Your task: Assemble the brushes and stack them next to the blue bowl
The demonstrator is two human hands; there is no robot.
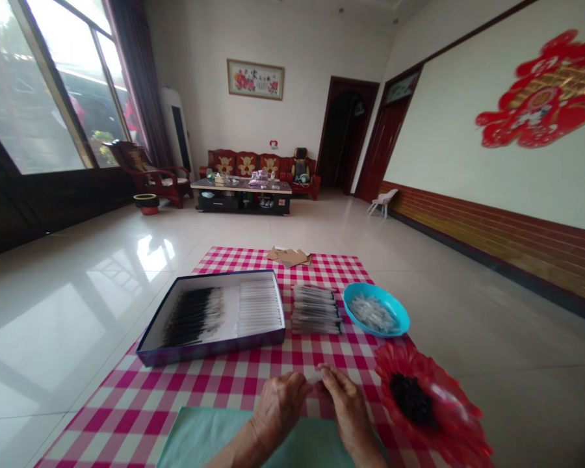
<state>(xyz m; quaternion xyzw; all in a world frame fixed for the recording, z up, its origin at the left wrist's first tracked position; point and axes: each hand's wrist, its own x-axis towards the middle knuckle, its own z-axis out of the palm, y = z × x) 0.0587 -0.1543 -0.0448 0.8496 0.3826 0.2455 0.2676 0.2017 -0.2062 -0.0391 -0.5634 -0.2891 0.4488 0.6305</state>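
My left hand [280,402] is closed, with its fingertips pinched at one end of a small whitish, see-through plastic piece [314,377]. At the other end, the thumb and fingers of my right hand [345,398] close on the same piece. Its exact kind is too small and blurred to make out. Both hands are above a green cloth [209,429] at the table's near side. Just beyond them lies a row of slim pen-like sticks [316,311], clear with dark parts. Right of the row, a blue bowl [402,316] holds many clear plastic pieces [373,313].
A shallow box [214,351] at left holds black thin rods [190,316] and clear tubes [259,305]. A red flower-shaped dish [461,396] with small black pieces [412,398] stands at right. Cardboard scraps [290,257] lie at the far edge of the checked tablecloth [121,403].
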